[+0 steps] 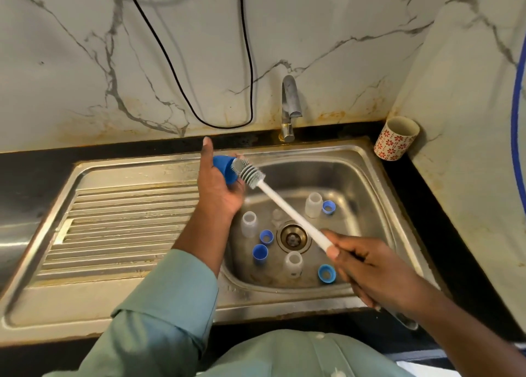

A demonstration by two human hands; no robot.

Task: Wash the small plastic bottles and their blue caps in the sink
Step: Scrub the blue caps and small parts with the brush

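One blue cap (225,171) is in work; it is held in the left hand (219,188) above the left rim of the sink (370,194), at the boundary with the ribbed drainboard (128,225). The fingers curl round the cap from beneath, with one digit standing straight up behind it. The cap's open mouth faces right, toward the brush.

The right hand (367,271) grips the lower end of the white handle of the bottle brush (273,194), fingers wrapped fully round it. The brush's long axis runs diagonally, from the right hand at the near right up and away to the grey bristle head (247,171) at the far left. The bristle head touches the cap's mouth (whether it is inserted cannot be determined).

Items remaining on the basin floor, round the drain (293,237):
- Three small plastic bottles (313,206), upright and uncapped: one far right, one left (249,224), one near (293,264).
- Four loose caps: one just beside the far-right bottle (328,207), two left of the drain (260,252), one near right (326,273).

The tap (290,106) is not running and no suds are visible. Judged from this, the task is at an early stage: the held cap is being scrubbed, and nothing shows whether the basin items have been washed.
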